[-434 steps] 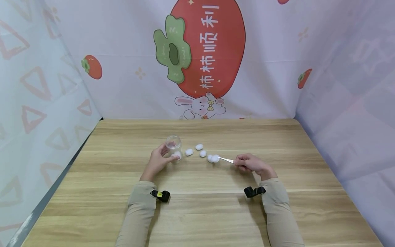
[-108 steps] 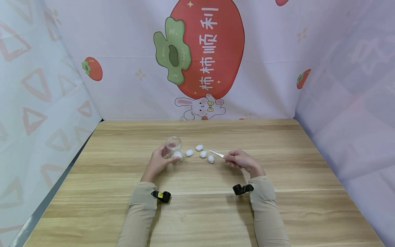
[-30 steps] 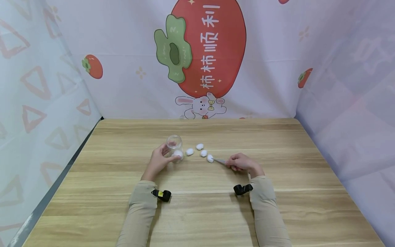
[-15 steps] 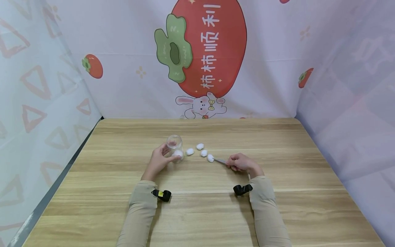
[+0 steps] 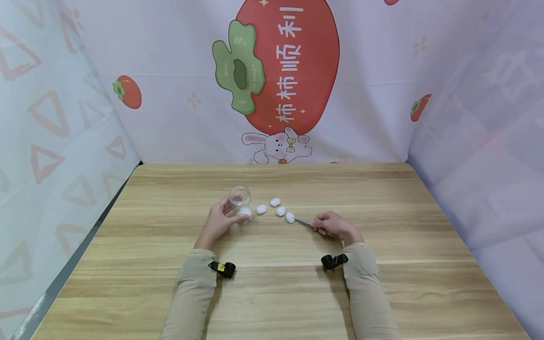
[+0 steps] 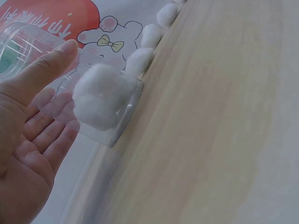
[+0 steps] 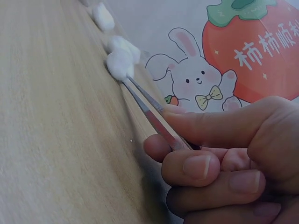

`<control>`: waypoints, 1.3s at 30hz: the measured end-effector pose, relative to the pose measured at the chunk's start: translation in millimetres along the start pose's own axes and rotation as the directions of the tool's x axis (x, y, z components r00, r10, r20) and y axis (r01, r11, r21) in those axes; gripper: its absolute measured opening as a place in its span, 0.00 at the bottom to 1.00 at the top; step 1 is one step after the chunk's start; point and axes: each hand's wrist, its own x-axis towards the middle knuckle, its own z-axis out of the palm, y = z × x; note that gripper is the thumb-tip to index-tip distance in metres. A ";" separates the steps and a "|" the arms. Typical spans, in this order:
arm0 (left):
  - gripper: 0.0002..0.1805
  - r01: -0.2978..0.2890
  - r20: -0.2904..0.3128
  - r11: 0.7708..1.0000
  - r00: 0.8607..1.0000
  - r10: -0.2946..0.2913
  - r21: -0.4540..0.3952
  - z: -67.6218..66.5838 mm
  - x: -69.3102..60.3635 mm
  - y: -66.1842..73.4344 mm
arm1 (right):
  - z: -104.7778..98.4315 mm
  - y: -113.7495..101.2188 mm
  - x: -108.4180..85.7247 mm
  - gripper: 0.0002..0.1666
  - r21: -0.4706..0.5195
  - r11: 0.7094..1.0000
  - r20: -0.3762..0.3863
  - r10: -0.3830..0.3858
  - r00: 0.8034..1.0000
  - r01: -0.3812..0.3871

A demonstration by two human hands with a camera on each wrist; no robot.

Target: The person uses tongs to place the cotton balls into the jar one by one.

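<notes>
My left hand [image 5: 220,221] holds a clear jar [image 5: 240,197] upright on the table, thumb on the near side and fingers behind it. White cotton balls [image 6: 99,95] lie at the jar's bottom in the left wrist view. Between thumb and fingers, my right hand [image 5: 333,224] pinches metal tweezers [image 7: 152,119]. Their tips touch the nearest cotton ball [image 7: 120,64], which rests on the table; whether they squeeze it I cannot tell. Toward the jar lie three more loose cotton balls, the left one [image 5: 261,209], the far one [image 5: 275,202] and the middle one [image 5: 281,211].
The wooden table [image 5: 272,293] runs back to a white printed cloth [image 5: 170,118] with a persimmon and a rabbit. Cloth also hangs at the left and right sides. A black strapped camera sits on each wrist, the left one [image 5: 223,269] and the right one [image 5: 334,261].
Since the oldest frame, one of the two cotton balls at the tweezers has gone from the table, and more cotton shows in the jar. Over the last second almost nothing moves.
</notes>
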 end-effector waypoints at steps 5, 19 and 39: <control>0.36 0.007 0.008 1.000 1.000 -0.007 -0.003 0.1 -4.9 14.2 | -1.3 0.9 -1.1 0.15 0.064 0.998 0.019 -0.018 1.000 0.017; 0.35 0.006 0.017 1.000 1.000 -0.006 0.010 -2.3 -15.6 35.7 | -5.0 -0.2 -3.4 0.16 0.068 0.996 0.025 -0.053 0.998 0.052; 0.37 0.008 0.010 1.000 1.000 -0.008 0.017 -0.8 -7.2 17.6 | -6.6 -9.7 -9.3 0.21 0.075 0.994 -0.019 -0.079 0.997 0.080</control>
